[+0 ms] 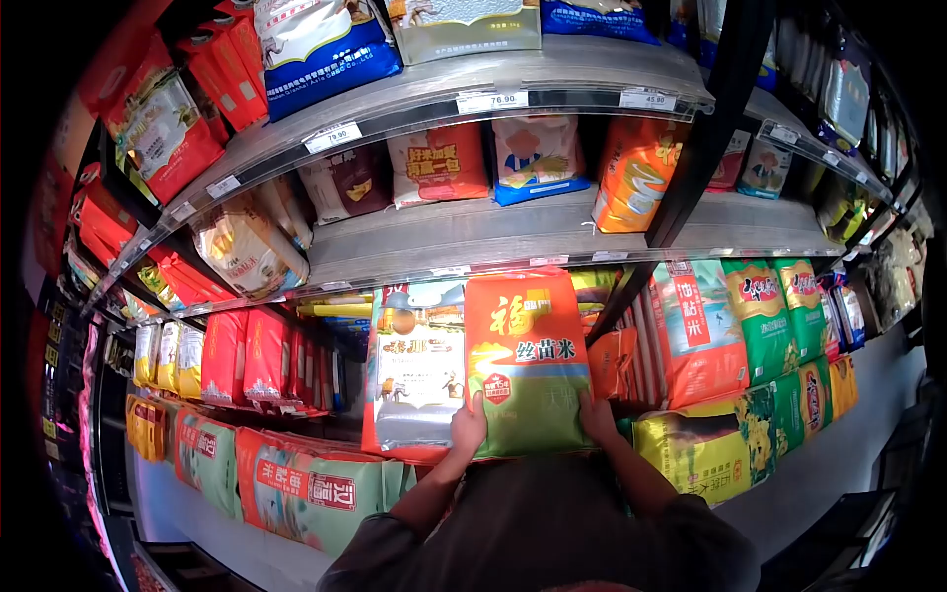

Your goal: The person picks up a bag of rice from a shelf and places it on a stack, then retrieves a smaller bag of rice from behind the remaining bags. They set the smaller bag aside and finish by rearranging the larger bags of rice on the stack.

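Both of my hands hold an orange and green bag (528, 360) upright at the middle of the shelves. At its lower left edge is my left hand (469, 426), with the thumb on the front face. My right hand (596, 416) grips the lower right edge. The fingers behind the bag are hidden. Right beside it on the left stands a silver and white bag (421, 380), close to my left hand. Orange bags (614, 365) lie to the right, partly behind my right hand.
Above is a grey shelf (424, 232) with upright bags and price tags along its edge. A dark post (698, 148) slants down at the right. Low in front lie a yellow bag (691, 449) and red and green bags (306, 488).
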`<control>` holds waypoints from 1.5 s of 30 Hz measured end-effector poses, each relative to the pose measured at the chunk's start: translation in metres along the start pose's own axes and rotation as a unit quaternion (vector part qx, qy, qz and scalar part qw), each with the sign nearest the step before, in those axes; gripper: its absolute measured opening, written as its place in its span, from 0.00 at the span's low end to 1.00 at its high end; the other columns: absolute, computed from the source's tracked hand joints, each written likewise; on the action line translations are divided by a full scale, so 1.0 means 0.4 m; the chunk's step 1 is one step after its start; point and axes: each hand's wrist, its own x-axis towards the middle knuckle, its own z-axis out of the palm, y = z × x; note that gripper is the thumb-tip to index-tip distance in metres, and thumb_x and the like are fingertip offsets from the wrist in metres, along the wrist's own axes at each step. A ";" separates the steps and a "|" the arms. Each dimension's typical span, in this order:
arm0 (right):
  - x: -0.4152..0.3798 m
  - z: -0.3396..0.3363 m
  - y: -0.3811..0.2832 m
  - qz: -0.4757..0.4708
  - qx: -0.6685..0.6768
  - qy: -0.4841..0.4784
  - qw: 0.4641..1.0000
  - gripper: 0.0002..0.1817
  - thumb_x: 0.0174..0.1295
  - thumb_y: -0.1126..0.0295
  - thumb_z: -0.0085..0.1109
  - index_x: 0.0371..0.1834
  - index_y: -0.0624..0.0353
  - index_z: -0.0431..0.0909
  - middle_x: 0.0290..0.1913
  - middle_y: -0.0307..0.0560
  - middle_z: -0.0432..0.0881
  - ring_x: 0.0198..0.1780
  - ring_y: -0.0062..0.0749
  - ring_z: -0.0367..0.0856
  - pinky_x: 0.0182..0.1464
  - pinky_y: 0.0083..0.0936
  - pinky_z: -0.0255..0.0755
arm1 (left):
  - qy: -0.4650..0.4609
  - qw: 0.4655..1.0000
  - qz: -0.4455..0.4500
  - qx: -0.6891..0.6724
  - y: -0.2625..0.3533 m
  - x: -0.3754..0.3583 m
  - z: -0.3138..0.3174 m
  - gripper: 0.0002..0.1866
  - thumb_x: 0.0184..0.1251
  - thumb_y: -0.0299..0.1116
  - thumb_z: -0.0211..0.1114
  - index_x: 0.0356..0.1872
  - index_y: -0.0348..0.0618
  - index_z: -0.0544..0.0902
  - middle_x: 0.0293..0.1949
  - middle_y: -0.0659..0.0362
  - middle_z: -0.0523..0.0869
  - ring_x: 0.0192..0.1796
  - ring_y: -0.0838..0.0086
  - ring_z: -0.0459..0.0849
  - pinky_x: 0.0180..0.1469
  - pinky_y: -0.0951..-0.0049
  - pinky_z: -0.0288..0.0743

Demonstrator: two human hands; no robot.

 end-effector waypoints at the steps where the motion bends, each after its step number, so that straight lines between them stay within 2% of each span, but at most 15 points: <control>1: 0.000 -0.001 0.000 0.005 0.000 -0.002 1.000 0.30 0.75 0.51 0.46 0.31 0.73 0.80 0.29 0.75 0.78 0.41 0.69 0.81 0.42 0.53 0.73 | -0.003 1.000 -0.003 0.003 0.001 0.000 0.000 0.36 0.77 0.61 0.44 0.49 0.35 0.85 0.38 0.34 0.86 0.47 0.35 0.83 0.50 0.46 0.75; 5: 0.002 -0.001 0.011 0.046 -0.004 -0.034 0.998 0.30 0.75 0.51 0.47 0.32 0.73 0.80 0.30 0.75 0.79 0.42 0.68 0.81 0.42 0.53 0.73 | 0.010 1.000 0.013 0.004 0.001 -0.005 0.003 0.35 0.78 0.61 0.44 0.48 0.35 0.85 0.38 0.34 0.85 0.47 0.35 0.82 0.49 0.46 0.75; 10: 0.008 0.020 0.036 -0.004 0.010 0.003 1.000 0.29 0.75 0.51 0.48 0.32 0.72 0.81 0.30 0.74 0.79 0.41 0.67 0.82 0.41 0.53 0.73 | 0.014 1.000 0.006 0.007 -0.005 0.004 0.008 0.36 0.77 0.62 0.45 0.46 0.34 0.86 0.37 0.34 0.85 0.46 0.35 0.83 0.49 0.46 0.75; 13: 0.002 0.012 0.023 0.006 0.010 -0.008 1.000 0.30 0.75 0.50 0.46 0.35 0.71 0.81 0.31 0.72 0.81 0.43 0.66 0.83 0.43 0.49 0.74 | 0.017 1.000 0.002 0.006 -0.004 0.003 0.005 0.37 0.76 0.63 0.45 0.46 0.34 0.86 0.37 0.34 0.86 0.46 0.36 0.83 0.49 0.46 0.76; 17: 0.007 0.023 0.041 0.015 0.023 0.004 1.000 0.28 0.74 0.51 0.50 0.34 0.70 0.82 0.31 0.72 0.80 0.42 0.66 0.82 0.41 0.52 0.74 | 0.013 1.000 0.009 0.000 -0.012 0.008 0.010 0.37 0.76 0.63 0.45 0.46 0.35 0.86 0.37 0.33 0.86 0.46 0.36 0.84 0.50 0.47 0.76; 28: 0.007 0.034 0.049 0.057 0.082 -0.008 0.995 0.28 0.71 0.47 0.53 0.41 0.66 0.83 0.36 0.70 0.83 0.49 0.63 0.83 0.47 0.46 0.76 | 0.001 1.000 0.002 0.000 -0.003 0.005 0.002 0.38 0.76 0.64 0.43 0.47 0.35 0.86 0.39 0.33 0.86 0.48 0.35 0.82 0.52 0.47 0.75; 33: -0.006 0.029 0.030 0.085 0.050 -0.001 0.995 0.30 0.71 0.44 0.52 0.44 0.65 0.84 0.38 0.69 0.84 0.51 0.62 0.82 0.50 0.46 0.76 | -0.013 1.000 -0.018 0.005 -0.008 0.005 -0.009 0.41 0.74 0.67 0.42 0.47 0.33 0.86 0.41 0.32 0.85 0.51 0.36 0.82 0.55 0.48 0.74; 34: -0.014 0.019 0.015 0.102 0.036 0.004 0.994 0.30 0.70 0.43 0.52 0.45 0.64 0.84 0.39 0.69 0.84 0.51 0.62 0.82 0.51 0.47 0.75 | -0.030 0.999 -0.040 0.006 -0.008 0.007 -0.017 0.40 0.74 0.66 0.44 0.47 0.33 0.86 0.42 0.33 0.86 0.52 0.38 0.83 0.55 0.50 0.75; 38: -0.039 -0.002 -0.014 0.128 0.017 0.004 0.992 0.31 0.70 0.41 0.50 0.46 0.63 0.84 0.40 0.68 0.85 0.52 0.61 0.82 0.52 0.47 0.75 | -0.017 0.998 -0.028 -0.048 -0.004 -0.043 -0.029 0.36 0.75 0.62 0.49 0.46 0.32 0.85 0.41 0.34 0.86 0.50 0.39 0.83 0.53 0.52 0.75; 40: -0.035 0.009 -0.003 0.113 0.047 0.013 0.992 0.28 0.72 0.44 0.52 0.47 0.62 0.84 0.38 0.66 0.85 0.49 0.53 0.87 0.50 0.39 0.76 | 0.002 0.995 0.015 -0.098 0.008 -0.082 -0.033 0.30 0.77 0.56 0.53 0.46 0.31 0.82 0.39 0.36 0.86 0.47 0.39 0.84 0.50 0.52 0.75; 41: -0.037 0.013 0.004 0.117 0.047 0.014 0.992 0.28 0.72 0.44 0.52 0.47 0.62 0.84 0.38 0.66 0.85 0.49 0.53 0.87 0.50 0.39 0.76 | -0.002 0.995 0.014 -0.097 -0.002 -0.092 -0.026 0.30 0.77 0.56 0.53 0.46 0.31 0.82 0.39 0.36 0.86 0.47 0.39 0.84 0.50 0.52 0.75; 43: -0.051 0.015 -0.007 0.134 0.084 0.026 0.987 0.29 0.71 0.44 0.52 0.46 0.62 0.84 0.40 0.66 0.85 0.50 0.62 0.83 0.50 0.44 0.76 | 0.025 0.995 0.040 -0.086 -0.037 -0.100 -0.002 0.26 0.78 0.51 0.54 0.47 0.30 0.77 0.38 0.35 0.85 0.44 0.37 0.83 0.46 0.50 0.75; 45: -0.059 0.024 0.008 0.141 0.098 0.026 0.985 0.29 0.71 0.44 0.52 0.44 0.63 0.84 0.39 0.66 0.85 0.50 0.62 0.83 0.49 0.45 0.75 | 0.040 0.994 0.053 -0.083 -0.057 -0.095 0.018 0.25 0.78 0.50 0.54 0.48 0.30 0.76 0.38 0.34 0.84 0.44 0.36 0.82 0.46 0.49 0.74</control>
